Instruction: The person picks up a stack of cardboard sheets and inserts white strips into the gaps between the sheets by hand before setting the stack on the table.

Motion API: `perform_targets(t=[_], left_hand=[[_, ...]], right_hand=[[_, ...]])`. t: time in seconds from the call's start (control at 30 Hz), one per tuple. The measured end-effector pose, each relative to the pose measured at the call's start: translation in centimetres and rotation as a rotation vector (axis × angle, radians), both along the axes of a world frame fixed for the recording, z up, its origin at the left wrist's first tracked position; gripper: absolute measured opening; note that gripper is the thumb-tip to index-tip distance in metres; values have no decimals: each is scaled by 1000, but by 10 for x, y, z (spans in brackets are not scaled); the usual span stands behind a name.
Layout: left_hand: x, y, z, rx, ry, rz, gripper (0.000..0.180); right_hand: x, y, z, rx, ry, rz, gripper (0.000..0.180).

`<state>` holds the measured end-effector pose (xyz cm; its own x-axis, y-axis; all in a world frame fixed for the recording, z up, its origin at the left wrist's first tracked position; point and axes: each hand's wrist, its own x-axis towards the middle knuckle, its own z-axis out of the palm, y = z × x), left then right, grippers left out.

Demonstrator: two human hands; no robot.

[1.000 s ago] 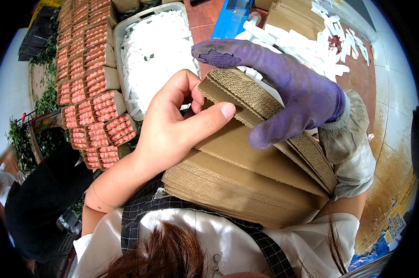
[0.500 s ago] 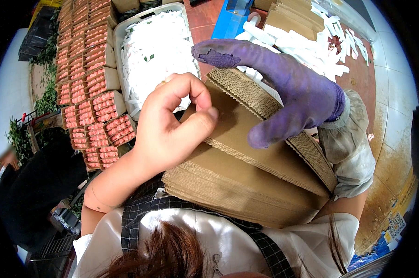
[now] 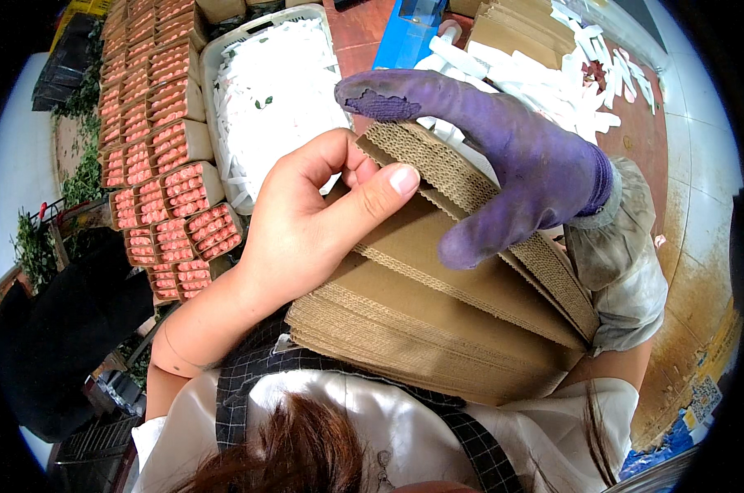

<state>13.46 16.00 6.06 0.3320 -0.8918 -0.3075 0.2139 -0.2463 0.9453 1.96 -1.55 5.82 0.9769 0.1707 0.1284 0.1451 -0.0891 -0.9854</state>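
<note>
A fanned stack of brown corrugated cardboard sheets [image 3: 438,329] leans against my apron. My left hand [image 3: 314,205], bare, pinches the upper left corner of a sheet, its thumb on the near face and the curled fingers mostly hidden behind. My right hand [image 3: 520,156], in a worn purple glove with a torn fingertip, spans the raised upper bundle [image 3: 438,164]. Its thumb lies on the near side and a long finger reaches over the far top edge. A narrow gap parts the pinched sheet from that bundle.
Beyond my left hand stands a white basket [image 3: 224,164] full of white pieces. Stacked cartons of pink rolled items [image 3: 170,148] line the left. On the reddish table are a blue holder [image 3: 409,37], white strips [image 3: 553,90] and more cardboard [image 3: 520,33].
My left hand has moved right to the bundle's corner, and its thumb has come down on a sheet. One sheet now stands apart from the raised bundle. My right hand is almost still.
</note>
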Motion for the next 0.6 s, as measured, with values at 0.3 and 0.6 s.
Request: perform_targets(t=[0.3, 0.6], left_hand=[[0, -1, 2, 12, 7, 21, 34], [2, 2, -1, 21, 22, -8, 32]], right_hand=[[1, -2, 5, -59, 28, 20, 95], [0, -2, 0, 73, 80, 17, 97]])
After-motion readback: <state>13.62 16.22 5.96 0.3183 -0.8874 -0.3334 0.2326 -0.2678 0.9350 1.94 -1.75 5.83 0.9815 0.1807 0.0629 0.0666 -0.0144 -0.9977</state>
